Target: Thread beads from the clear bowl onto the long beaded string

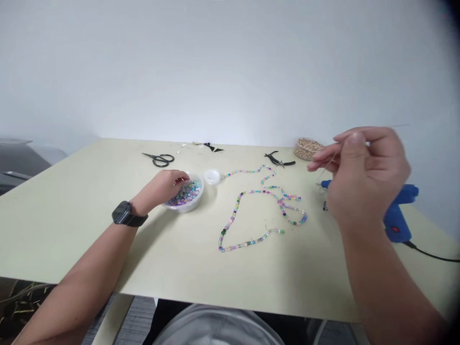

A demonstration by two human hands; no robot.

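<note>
My left hand [163,186], with a black watch on its wrist, reaches into a clear bowl of coloured beads [187,194]; its fingertips are curled down among the beads. My right hand [361,170] is raised over the right side of the table, its thumb and fingers pinched on a thin wire or needle [390,127] that sticks out to the right. A long string of coloured beads [260,208] lies in loops on the pale table [89,211] between the two hands.
A small white lid [212,176] lies beside the bowl. Black scissors [160,158], black pliers [279,160] and a woven basket of beads [307,148] sit toward the back. A blue glue gun [397,215] with a black cord lies at the right edge.
</note>
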